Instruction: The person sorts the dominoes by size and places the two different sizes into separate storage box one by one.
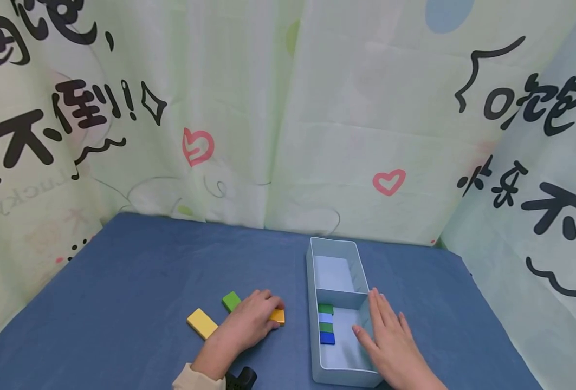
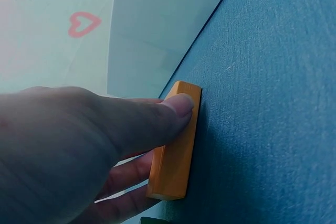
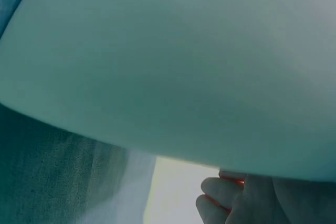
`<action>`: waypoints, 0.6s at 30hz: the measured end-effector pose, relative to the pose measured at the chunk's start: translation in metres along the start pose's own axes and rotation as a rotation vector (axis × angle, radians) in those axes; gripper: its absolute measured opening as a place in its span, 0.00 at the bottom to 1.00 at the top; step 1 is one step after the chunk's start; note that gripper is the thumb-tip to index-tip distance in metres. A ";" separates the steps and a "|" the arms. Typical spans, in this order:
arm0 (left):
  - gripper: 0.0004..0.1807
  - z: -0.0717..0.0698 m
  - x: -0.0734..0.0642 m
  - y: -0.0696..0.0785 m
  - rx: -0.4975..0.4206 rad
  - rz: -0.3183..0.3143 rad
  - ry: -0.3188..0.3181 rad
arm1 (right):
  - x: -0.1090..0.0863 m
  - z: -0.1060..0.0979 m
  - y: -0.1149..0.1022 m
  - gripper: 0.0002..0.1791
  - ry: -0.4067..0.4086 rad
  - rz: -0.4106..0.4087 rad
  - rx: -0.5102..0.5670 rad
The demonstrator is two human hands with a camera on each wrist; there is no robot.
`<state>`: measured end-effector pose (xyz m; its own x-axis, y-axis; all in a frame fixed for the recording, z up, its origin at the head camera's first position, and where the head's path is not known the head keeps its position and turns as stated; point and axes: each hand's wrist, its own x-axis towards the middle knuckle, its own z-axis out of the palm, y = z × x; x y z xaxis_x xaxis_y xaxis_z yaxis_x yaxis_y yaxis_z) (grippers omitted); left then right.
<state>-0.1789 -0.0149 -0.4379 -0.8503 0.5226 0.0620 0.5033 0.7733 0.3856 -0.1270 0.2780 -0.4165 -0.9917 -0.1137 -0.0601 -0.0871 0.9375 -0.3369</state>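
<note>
My left hand (image 1: 251, 319) pinches an orange block (image 1: 279, 316) just left of the box. Up close in the left wrist view, the thumb lies over one face of the orange block (image 2: 176, 174), fingers behind it, low over the blue cloth. A light blue-grey two-part box (image 1: 348, 377) stands to the right. My right hand (image 1: 392, 338), fingers straight, lies along the box's right wall. In the right wrist view that wall (image 3: 168, 77) fills most of the frame, with a few fingers (image 3: 247, 198) showing below it.
A yellow block (image 1: 202, 323) and a green block (image 1: 231, 301) lie by the left forearm. Several green and blue blocks (image 1: 327, 338) line the left side of the box's near compartment. A printed curtain (image 1: 278, 119) encloses the blue table (image 1: 151, 271).
</note>
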 end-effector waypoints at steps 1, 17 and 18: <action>0.13 0.000 0.000 0.000 0.001 -0.002 0.001 | 0.000 0.000 0.000 0.50 -0.001 0.001 -0.001; 0.15 -0.003 -0.002 -0.001 -0.013 -0.053 0.019 | 0.001 0.000 -0.002 0.50 -0.008 0.008 -0.021; 0.15 -0.003 -0.002 -0.002 -0.012 -0.053 0.019 | 0.001 0.000 -0.002 0.50 -0.008 0.008 -0.021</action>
<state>-0.1786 -0.0184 -0.4355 -0.8785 0.4740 0.0587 0.4558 0.7952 0.3997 -0.1277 0.2763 -0.4158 -0.9916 -0.1090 -0.0702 -0.0815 0.9450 -0.3168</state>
